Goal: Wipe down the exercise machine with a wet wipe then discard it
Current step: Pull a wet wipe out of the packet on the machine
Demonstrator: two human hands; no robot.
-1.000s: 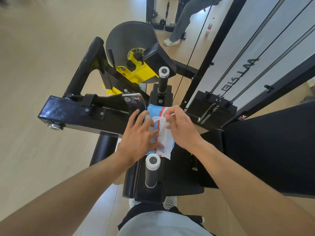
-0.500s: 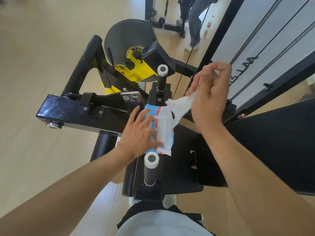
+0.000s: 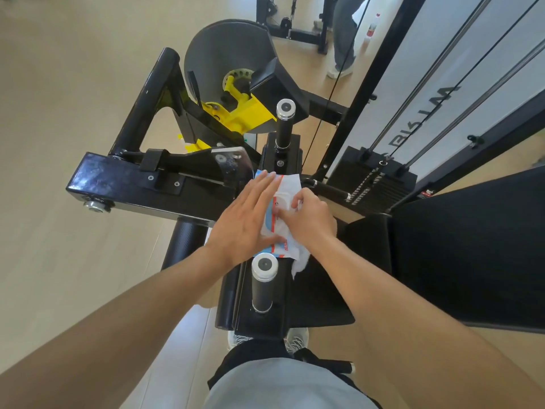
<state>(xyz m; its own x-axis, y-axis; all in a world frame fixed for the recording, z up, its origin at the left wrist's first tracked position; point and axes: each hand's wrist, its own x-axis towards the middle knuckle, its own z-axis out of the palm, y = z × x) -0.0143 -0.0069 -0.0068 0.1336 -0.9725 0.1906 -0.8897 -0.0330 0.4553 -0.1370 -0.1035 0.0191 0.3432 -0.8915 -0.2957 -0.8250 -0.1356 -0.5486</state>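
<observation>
A blue, white and red wet-wipe pack (image 3: 287,184) lies on the black exercise machine (image 3: 126,184), between its two upright handle posts. My left hand (image 3: 247,219) lies flat on the pack's left side, fingers spread. My right hand (image 3: 309,219) presses on the pack's flap with its fingers curled, and a crumpled white wet wipe (image 3: 300,261) sticks out from under its palm toward the seat pad.
A near handle post (image 3: 264,278) and a far handle post (image 3: 284,122) stand on the frame. The weight stack (image 3: 380,184) with cables rises at right. A black seat pad (image 3: 472,246) fills the right. Another person's legs (image 3: 342,33) stand at the back.
My right hand, which had pulled a wipe up out of the pack, has come back down onto the pack with the wipe bunched in it. My left hand stays on the pack.
</observation>
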